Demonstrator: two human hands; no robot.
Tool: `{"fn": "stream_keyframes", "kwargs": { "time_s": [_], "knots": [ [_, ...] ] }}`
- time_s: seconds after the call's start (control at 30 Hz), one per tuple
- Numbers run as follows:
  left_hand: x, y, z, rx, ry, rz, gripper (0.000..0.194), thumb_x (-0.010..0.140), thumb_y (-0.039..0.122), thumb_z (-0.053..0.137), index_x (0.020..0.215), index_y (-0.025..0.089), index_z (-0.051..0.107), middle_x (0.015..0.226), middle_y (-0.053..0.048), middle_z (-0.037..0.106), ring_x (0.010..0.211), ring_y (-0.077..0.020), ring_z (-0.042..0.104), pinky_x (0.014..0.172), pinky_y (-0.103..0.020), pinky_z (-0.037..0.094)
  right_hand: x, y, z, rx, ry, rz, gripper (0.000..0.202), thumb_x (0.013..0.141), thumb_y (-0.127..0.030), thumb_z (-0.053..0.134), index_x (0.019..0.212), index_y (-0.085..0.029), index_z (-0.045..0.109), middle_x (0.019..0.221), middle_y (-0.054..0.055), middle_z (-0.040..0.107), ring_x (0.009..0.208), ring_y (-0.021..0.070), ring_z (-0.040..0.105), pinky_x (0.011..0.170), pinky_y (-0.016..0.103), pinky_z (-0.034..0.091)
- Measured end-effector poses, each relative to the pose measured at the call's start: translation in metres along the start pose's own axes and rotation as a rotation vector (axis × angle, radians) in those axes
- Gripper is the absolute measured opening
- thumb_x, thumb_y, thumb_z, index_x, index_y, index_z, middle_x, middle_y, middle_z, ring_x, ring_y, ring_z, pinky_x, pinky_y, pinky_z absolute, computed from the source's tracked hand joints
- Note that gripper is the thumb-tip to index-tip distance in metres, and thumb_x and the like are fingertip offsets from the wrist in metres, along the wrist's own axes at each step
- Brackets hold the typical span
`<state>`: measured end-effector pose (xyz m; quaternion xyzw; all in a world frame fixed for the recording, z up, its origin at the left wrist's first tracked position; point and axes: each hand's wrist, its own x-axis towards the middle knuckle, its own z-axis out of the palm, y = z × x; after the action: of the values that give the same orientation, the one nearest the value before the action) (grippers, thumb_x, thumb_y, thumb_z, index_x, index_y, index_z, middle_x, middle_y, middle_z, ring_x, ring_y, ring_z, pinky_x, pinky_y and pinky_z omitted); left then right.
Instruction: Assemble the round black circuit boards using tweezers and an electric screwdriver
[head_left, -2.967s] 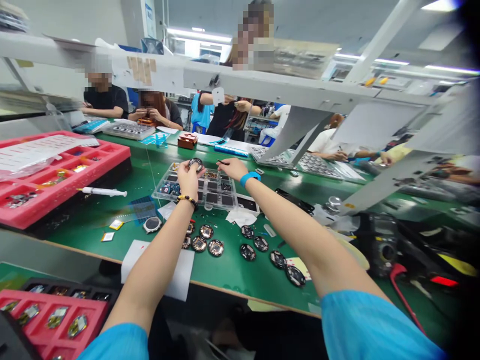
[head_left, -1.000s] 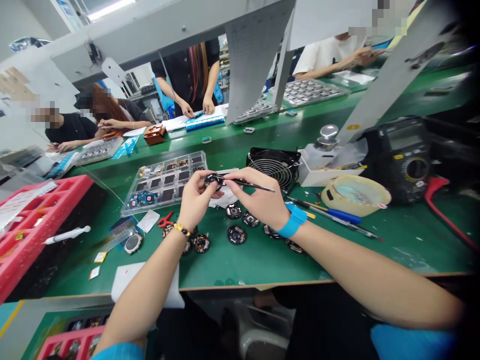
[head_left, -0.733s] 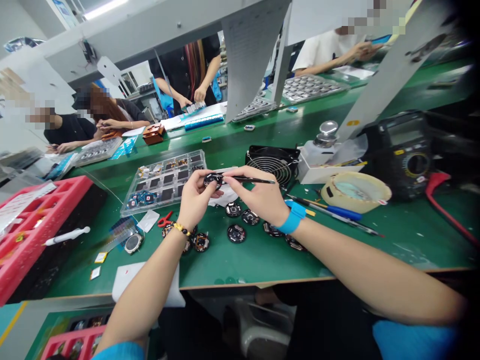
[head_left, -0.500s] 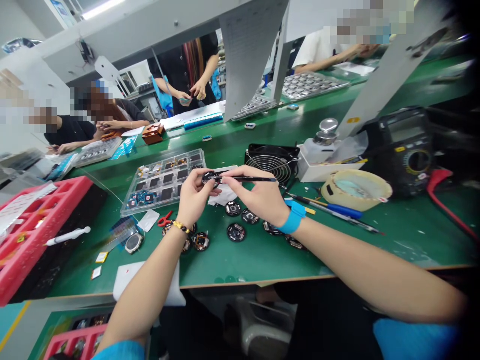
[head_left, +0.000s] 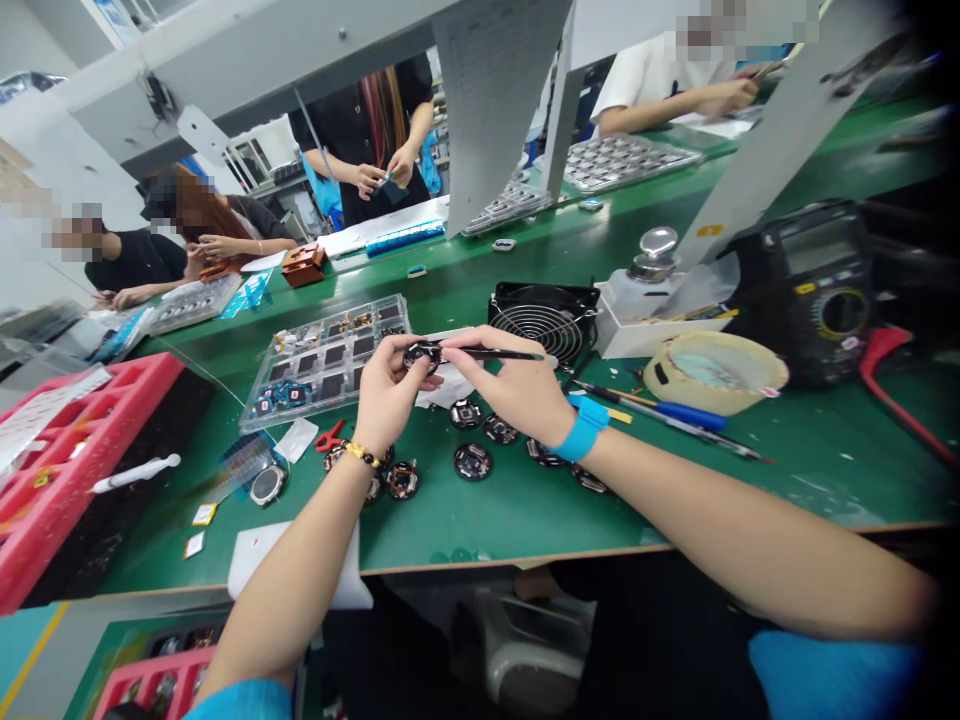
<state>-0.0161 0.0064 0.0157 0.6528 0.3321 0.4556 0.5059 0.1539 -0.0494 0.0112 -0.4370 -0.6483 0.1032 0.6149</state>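
Observation:
My left hand (head_left: 384,398) is closed on a small round black electronic module (head_left: 420,354), gripping its rim between thumb and fingers. In my right hand (head_left: 521,395) are slim black tweezers (head_left: 504,353), pinched with their tip at the module's right side. The exact contact at the tip is hidden by fingers. Below my hands, several similar round modules (head_left: 473,462) lie on the green bench, some partly under my right wrist. Others, with copper-coloured parts (head_left: 403,480), sit beside my left wrist.
A clear compartment tray (head_left: 324,385) stands behind my left hand, a black fan (head_left: 546,325) behind my right. To the right are a yellowish tape roll (head_left: 712,400), pens (head_left: 690,416) and a multimeter (head_left: 817,290). A red parts tray (head_left: 161,385) occupies the left. Co-workers sit across the bench.
My hands keep almost the same hold on the module and tweezers; the right hand has shifted slightly. Across the bench, a co-worker's hands have moved closer together.

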Motion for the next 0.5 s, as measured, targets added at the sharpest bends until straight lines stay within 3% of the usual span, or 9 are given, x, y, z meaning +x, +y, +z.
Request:
{"fn": "stream_keyframes", "kwargs": {
  "time_s": [0.2, 0.5],
  "knots": [
    [0.0006, -0.0012, 0.0007, -0.007, -0.022, -0.005, 0.029, 0.088, 0.031, 0.075, 0.111, 0.017, 0.063, 0.085, -0.003, 0.077, 0.064, -0.0137, 0.076, 0.064, -0.024, 0.066, 0.0005, 0.0011, 0.0013, 0.096, -0.044, 0.070, 0.008, 0.095, -0.026, 0.072, 0.099, -0.023, 0.079, 0.104, 0.002, 0.081, 0.098, 0.0205, 0.076, 0.086, 0.035, 0.063],
    [0.0025, 0.0024, -0.0008, -0.033, 0.005, -0.022, 0.030, 0.086, 0.029, 0.076, 0.109, 0.017, 0.062, 0.086, -0.003, 0.078, 0.062, -0.0131, 0.075, 0.062, -0.023, 0.065, -0.0008, 0.0057, 0.0003, -0.075, 0.002, -0.142, 0.010, 0.099, -0.023, 0.067, 0.105, -0.023, 0.075, 0.106, 0.005, 0.080, 0.101, 0.0218, 0.075, 0.091, 0.038, 0.061]
  ]
}}
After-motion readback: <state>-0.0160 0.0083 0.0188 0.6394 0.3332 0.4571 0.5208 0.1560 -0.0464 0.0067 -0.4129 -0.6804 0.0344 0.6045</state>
